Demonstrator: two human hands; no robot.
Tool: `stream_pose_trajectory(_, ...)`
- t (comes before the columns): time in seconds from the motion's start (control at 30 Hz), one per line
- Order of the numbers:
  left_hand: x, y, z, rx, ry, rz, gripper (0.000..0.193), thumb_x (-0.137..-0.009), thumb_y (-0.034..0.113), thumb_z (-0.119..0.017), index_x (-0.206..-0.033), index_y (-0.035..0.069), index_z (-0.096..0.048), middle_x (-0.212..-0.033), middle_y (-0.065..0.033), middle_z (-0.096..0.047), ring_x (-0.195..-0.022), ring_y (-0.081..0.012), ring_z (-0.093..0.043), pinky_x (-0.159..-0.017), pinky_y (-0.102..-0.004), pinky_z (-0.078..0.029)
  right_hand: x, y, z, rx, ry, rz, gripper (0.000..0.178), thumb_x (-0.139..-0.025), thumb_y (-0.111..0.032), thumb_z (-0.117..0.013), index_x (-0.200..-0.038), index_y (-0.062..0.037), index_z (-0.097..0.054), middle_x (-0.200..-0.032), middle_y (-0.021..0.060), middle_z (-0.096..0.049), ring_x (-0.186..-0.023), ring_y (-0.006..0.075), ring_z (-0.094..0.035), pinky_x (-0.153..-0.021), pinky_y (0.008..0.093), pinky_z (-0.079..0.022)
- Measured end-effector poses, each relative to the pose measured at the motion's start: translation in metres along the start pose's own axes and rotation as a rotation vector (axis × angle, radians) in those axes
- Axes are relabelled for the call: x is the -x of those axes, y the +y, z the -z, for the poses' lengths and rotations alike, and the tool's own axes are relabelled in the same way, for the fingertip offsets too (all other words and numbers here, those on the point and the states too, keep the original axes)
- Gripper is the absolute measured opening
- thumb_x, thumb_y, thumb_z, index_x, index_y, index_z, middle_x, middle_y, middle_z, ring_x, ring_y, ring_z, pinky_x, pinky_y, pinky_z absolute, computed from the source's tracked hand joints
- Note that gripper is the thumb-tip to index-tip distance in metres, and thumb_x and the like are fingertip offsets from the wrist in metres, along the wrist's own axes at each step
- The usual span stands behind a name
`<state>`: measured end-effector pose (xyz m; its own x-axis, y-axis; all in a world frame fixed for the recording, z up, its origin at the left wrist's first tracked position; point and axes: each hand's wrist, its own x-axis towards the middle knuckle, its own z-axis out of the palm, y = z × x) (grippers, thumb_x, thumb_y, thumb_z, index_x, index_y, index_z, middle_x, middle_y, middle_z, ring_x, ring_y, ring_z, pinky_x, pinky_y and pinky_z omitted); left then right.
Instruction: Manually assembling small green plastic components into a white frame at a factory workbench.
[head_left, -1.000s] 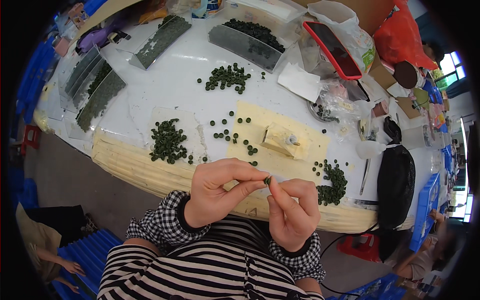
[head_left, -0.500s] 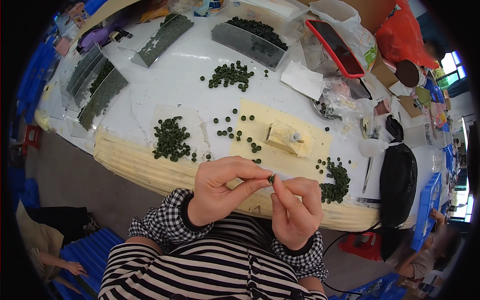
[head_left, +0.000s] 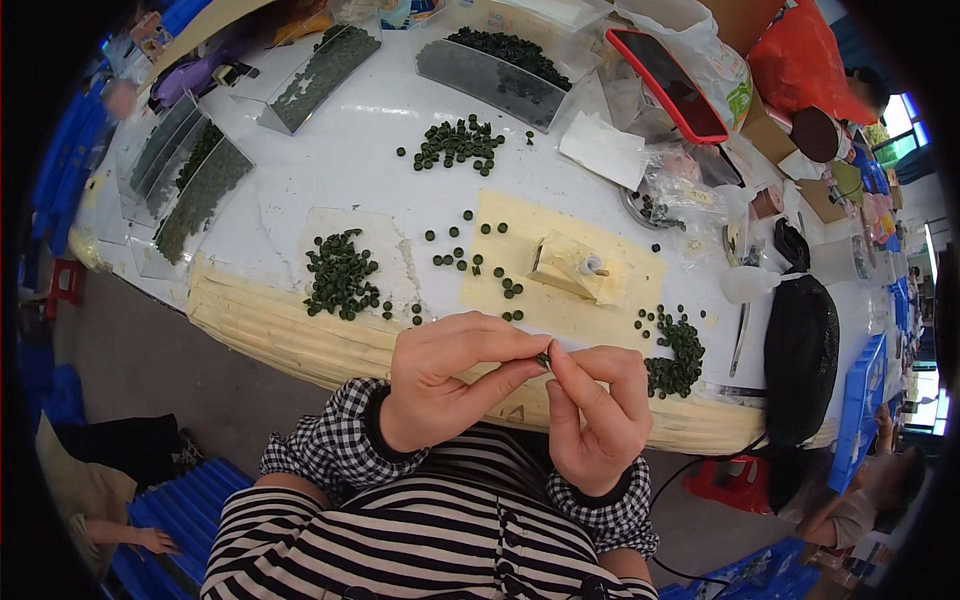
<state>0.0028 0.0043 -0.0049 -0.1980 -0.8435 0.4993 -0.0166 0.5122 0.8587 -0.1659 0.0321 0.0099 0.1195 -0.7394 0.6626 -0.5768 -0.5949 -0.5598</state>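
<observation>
In the head view, the left hand point(head_left: 440, 378) and right hand point(head_left: 600, 410) pinch a small green piece point(head_left: 543, 360) over a white table point(head_left: 330, 165); beyond the grip, a yellow sheet point(head_left: 565, 312); leftward, grey floor point(head_left: 170, 350); lower right, a red stool point(head_left: 725, 487).

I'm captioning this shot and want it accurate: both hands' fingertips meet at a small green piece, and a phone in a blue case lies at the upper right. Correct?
Not the colour: the head view shows the phone cased in red. Otherwise, yes: left hand and right hand meet at the small green piece.
</observation>
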Motion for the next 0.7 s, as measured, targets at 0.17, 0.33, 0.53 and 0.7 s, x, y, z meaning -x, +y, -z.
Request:
stream_pose_trajectory(0.17, 0.0016, -0.0008, -0.0024, -0.110, 0.044, -0.146, 0.027, -0.073, -0.006, -0.077, -0.098, 0.000, -0.070, -0.089, -0.0120, -0.071, -0.077, -0.0230, -0.070, -0.064, -0.0282, -0.055, 0.0003, -0.0014, 0.0016, 0.015, -0.003, 0.016, 0.039, -0.069, 0.004, -0.074, -0.107, -0.0016, -0.073, -0.085, 0.0059, -0.064, -0.074, 0.0219, -0.059, -0.065, 0.0310, -0.048)
stream_pose_trajectory(0.33, 0.0046, -0.0043, -0.0027, -0.095, 0.065, -0.205, 0.030, -0.071, -0.006, -0.077, -0.098, 0.000, -0.069, -0.088, -0.0118, -0.071, -0.073, -0.0222, -0.069, -0.062, -0.0281, -0.055, 0.0024, -0.0024, 0.0053, 0.018, 0.012, -0.002, 0.040, -0.069, 0.004, -0.074, -0.108, -0.0014, -0.072, -0.086, 0.0062, -0.063, -0.073, 0.0220, -0.059, -0.065, 0.0314, -0.047)
stream_pose_trajectory(0.53, 0.0056, -0.0050, -0.0016, -0.085, 0.055, -0.219, 0.030, -0.070, -0.007, -0.076, -0.098, 0.001, -0.068, -0.087, -0.0117, -0.071, -0.072, -0.0216, -0.068, -0.061, -0.0283, -0.054, 0.0039, -0.0028, 0.0065, 0.026, 0.031, -0.010, 0.039, -0.069, 0.004, -0.074, -0.107, -0.0011, -0.073, -0.085, 0.0062, -0.063, -0.073, 0.0220, -0.059, -0.065, 0.0314, -0.047)
stream_pose_trajectory(0.7, 0.0055, -0.0041, -0.0001, -0.094, 0.034, -0.227, 0.031, -0.069, -0.007, -0.076, -0.098, 0.001, -0.068, -0.087, -0.0117, -0.071, -0.072, -0.0216, -0.068, -0.062, -0.0283, -0.054, 0.0046, -0.0028, 0.0077, 0.025, 0.031, -0.014, 0.038, -0.069, 0.004, -0.074, -0.107, -0.0013, -0.073, -0.085, 0.0059, -0.063, -0.073, 0.0221, -0.058, -0.066, 0.0316, -0.047)
